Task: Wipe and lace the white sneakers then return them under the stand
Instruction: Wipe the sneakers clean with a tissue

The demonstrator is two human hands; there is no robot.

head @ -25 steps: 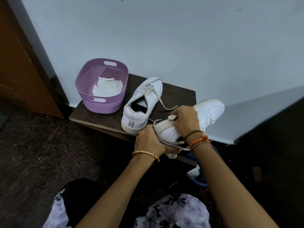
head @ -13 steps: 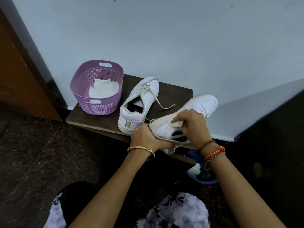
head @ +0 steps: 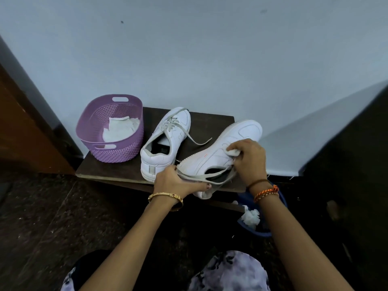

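Observation:
One white sneaker (head: 168,141) stands upright on the dark wooden stand (head: 212,127), its laces loose and trailing right. A second white sneaker (head: 212,158) is tipped on its side at the stand's front right, its loose laces hanging over the opening. My left hand (head: 174,182) grips this sneaker at the heel. My right hand (head: 249,158) presses a small white wipe (head: 233,152) against the sneaker's side near the tongue.
A purple perforated basket (head: 117,152) with white cloths inside sits on the stand's left end. A blue bin (head: 260,227) holding crumpled white wipes is on the floor below right. A wall is behind, a wooden door at left, dark speckled floor below.
The held sneaker has been turned onto its side, sole away from me. My right hand has slid from the heel area toward the tongue with the wipe.

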